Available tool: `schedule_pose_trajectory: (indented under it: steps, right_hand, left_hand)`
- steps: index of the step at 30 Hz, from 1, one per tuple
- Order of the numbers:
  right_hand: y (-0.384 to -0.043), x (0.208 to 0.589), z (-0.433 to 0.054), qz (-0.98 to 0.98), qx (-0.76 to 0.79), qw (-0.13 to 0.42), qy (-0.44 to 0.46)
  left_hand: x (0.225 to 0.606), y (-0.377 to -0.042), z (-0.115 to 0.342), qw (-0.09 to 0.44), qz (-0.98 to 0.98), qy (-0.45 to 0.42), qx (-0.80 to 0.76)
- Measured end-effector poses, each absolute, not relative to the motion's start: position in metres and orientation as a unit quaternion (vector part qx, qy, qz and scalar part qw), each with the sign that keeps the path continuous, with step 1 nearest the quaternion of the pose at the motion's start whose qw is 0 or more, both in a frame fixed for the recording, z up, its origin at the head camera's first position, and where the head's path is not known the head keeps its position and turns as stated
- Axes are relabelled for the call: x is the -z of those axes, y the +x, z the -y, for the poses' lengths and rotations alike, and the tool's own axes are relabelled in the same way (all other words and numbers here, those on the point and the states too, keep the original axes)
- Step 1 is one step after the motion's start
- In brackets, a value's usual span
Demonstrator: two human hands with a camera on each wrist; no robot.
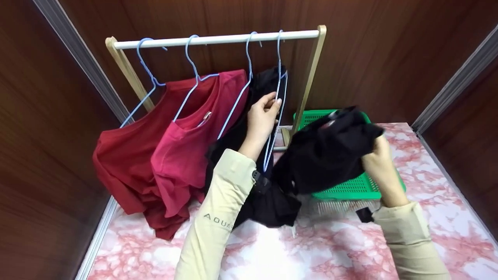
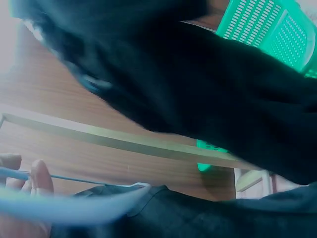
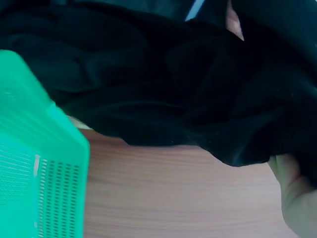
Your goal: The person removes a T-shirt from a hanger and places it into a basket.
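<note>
My left hand point(image 1: 263, 118) pinches one side of the rightmost blue wire hanger point(image 1: 279, 58), which hooks over the rail and carries no garment. A thumb and fingertip on the wire show in the left wrist view. On the right, my right hand point(image 1: 378, 163) grips the edge of a bunched black garment point(image 1: 327, 155) in mid-air, off any hanger. This garment sags leftward toward the hanger and overlaps the green basket point(image 1: 401, 182) in the head view. Just left of the bare hanger hangs another black garment point(image 1: 264, 81), partly hidden behind my left arm.
A clothes rack with a white rail point(image 1: 221, 39) and wooden posts stands against brown panels. On its left hang a dark red top point(image 1: 128, 155) and a pink-red top point(image 1: 179, 147), on blue hangers. Underneath is a pink-and-white marbled surface point(image 1: 330, 249).
</note>
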State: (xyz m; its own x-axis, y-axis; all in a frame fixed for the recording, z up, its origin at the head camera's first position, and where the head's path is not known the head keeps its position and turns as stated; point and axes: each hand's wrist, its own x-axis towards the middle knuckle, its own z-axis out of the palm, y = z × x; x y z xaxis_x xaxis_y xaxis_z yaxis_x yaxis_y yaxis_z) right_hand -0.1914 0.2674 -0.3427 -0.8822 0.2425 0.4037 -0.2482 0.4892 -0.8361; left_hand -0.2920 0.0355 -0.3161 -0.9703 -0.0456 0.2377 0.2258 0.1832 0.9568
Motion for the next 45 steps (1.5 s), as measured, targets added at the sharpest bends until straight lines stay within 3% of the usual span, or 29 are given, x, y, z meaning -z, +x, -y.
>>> schedule_pose_trajectory:
  steps: [12, 17, 21, 25, 45]
  right_hand:
    - [-0.207, 0.313, -0.309, 0.696, -0.612, 0.371, -0.058]
    - [-0.214, 0.32, -0.331, 0.716, -0.576, 0.381, -0.099]
    - [-0.222, 0.336, -0.342, 0.768, -0.504, 0.366, -0.148]
    - [-0.231, 0.36, -0.347, 0.806, -0.46, 0.334, -0.168]
    - [-0.261, 0.46, -0.333, 0.913, -0.379, 0.121, -0.096]
  left_hand:
    - [0.312, -0.273, -0.026, 0.172, 0.856, -0.076, 0.481]
    - [0.305, -0.264, -0.019, 0.225, 0.866, -0.094, 0.437]
    - [0.298, -0.26, -0.008, 0.269, 0.865, -0.101, 0.411]
    - [0.293, -0.259, 0.006, 0.275, 0.872, -0.085, 0.396]
    - [0.297, -0.268, 0.051, 0.132, 0.898, 0.002, 0.42]
